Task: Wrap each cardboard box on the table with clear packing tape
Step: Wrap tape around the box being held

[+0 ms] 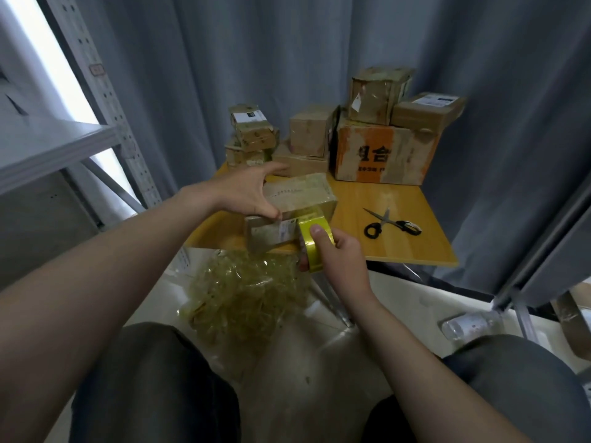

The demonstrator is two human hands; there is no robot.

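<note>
A flat cardboard box [300,199] lies at the near edge of the wooden table [399,219], partly hanging over it. My left hand [246,193] rests on the box's left side, fingers spread, thumb pressing on its near top edge. My right hand [339,254] grips a roll of yellowish clear tape [315,241] against the box's near face. A strip of tape runs from the roll up over the box's near right corner. More cardboard boxes [380,151] are stacked at the back of the table.
Black-handled scissors [391,223] lie on the table to the right of the box. A heap of crumpled used tape [246,289] sits on the floor under the table edge. A plastic bottle [470,324] lies on the floor at right. A metal shelf [54,145] stands at left.
</note>
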